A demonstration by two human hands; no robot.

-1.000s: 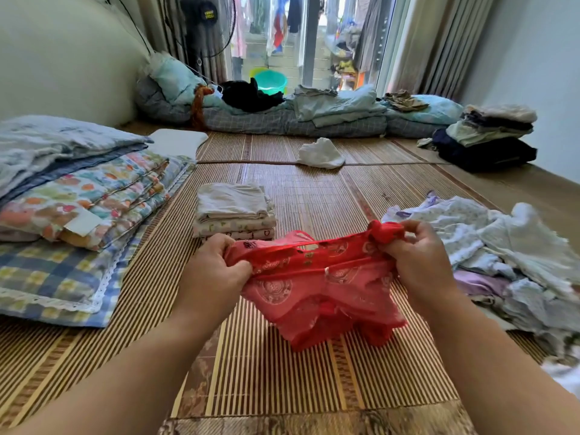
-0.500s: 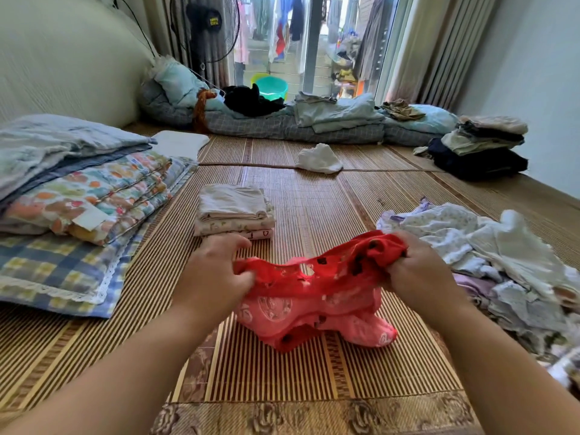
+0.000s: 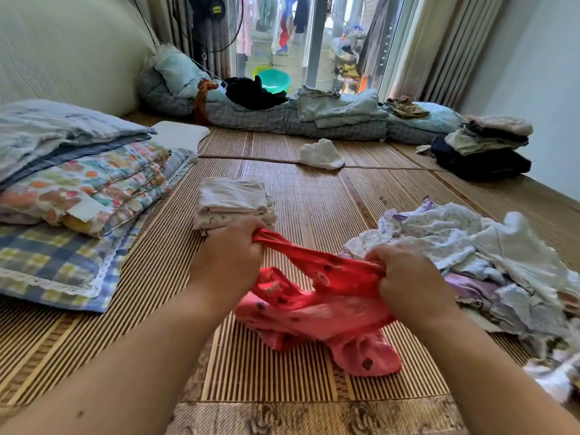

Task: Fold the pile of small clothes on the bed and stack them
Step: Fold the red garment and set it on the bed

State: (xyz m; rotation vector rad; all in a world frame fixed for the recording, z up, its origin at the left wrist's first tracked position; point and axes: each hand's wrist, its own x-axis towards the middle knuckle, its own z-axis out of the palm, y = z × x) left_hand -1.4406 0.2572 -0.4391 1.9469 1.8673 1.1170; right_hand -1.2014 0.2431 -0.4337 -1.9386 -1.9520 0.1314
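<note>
Red garment now bunched lower, left hand and right hand grip closed on its edge, bare mat ahead.

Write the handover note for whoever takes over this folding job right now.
Left hand: shut on one end of the red patterned small garment.
Right hand: shut on its other end; the garment hangs bunched between them, its lower part resting on the striped bamboo mat.
Done: a short stack of folded pale clothes sits just beyond the left hand.
Left: fold the red garment and add it to the stack, then work through the loose pile of white and lilac clothes on the right.
</note>
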